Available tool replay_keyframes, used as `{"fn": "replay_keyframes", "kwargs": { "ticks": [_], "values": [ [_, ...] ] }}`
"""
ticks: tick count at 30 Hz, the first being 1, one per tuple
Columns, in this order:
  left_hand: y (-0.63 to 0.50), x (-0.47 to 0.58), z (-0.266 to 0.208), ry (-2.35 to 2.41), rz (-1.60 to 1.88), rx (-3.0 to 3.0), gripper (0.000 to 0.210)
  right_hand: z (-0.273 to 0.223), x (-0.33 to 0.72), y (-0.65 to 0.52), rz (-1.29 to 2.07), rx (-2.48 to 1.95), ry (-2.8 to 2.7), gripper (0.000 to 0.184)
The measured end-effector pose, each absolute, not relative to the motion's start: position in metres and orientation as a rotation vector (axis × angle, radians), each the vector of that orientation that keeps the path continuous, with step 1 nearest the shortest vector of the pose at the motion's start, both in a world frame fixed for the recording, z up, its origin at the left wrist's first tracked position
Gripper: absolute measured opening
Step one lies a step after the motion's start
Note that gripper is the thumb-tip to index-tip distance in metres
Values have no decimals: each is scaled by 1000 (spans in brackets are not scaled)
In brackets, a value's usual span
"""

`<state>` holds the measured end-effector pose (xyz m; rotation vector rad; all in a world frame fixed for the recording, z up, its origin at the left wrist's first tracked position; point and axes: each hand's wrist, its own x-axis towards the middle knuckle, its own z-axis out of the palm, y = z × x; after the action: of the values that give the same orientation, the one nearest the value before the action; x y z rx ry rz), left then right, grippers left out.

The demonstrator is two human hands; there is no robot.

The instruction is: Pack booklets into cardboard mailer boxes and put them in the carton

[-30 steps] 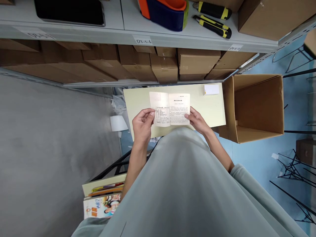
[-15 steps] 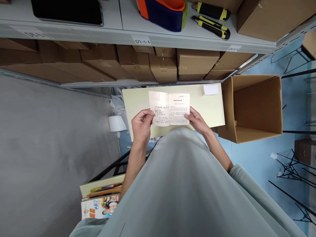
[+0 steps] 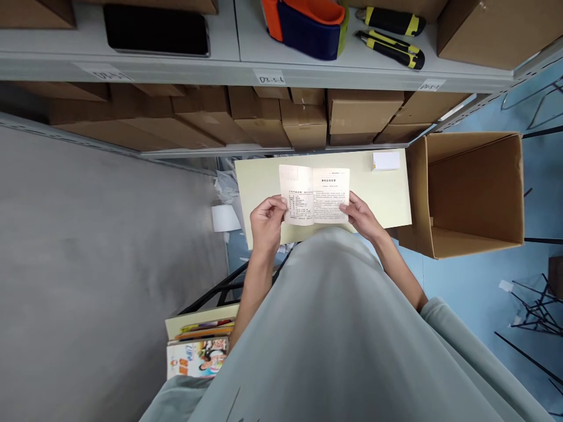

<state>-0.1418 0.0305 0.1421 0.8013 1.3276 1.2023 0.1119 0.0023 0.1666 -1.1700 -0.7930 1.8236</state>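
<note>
An open book [image 3: 314, 196] with printed pages faces me above a pale yellow tabletop [image 3: 259, 179]. My left hand [image 3: 267, 223] pinches the outer edge of its left page. On the opposite side, my right hand [image 3: 361, 215] grips the right page's edge, thumb lying over the print and its other fingers partly hidden behind. Beyond the book, a small white box [image 3: 386, 160] rests at the far right of the tabletop.
An open cardboard box [image 3: 475, 193] stands right of the table. Ahead, a grey shelf [image 3: 176, 71] bears a phone [image 3: 156, 29], an orange and blue tape dispenser [image 3: 308, 29] and utility knives [image 3: 391, 47], with cartons [image 3: 303, 123] below. Magazines [image 3: 197, 357] lie at lower left.
The whole view has shifted, so the scene sits farther right in the picture. Both hands still hold the book open in the same grip.
</note>
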Motion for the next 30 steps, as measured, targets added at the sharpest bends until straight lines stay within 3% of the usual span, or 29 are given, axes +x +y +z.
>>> {"fn": "replay_keyframes", "kwargs": {
  "ticks": [14,22,30],
  "values": [
    [20,-142,154,1231,1117,786,62,165,111,-2,1828,-1227,-795,59],
    [13,-125,134,1208,966,890,67,162,102,-6,1829,-1213,-714,75],
    [7,-128,128,1219,917,885,56,148,105,-8,1807,-1235,-860,61]
  ]
}}
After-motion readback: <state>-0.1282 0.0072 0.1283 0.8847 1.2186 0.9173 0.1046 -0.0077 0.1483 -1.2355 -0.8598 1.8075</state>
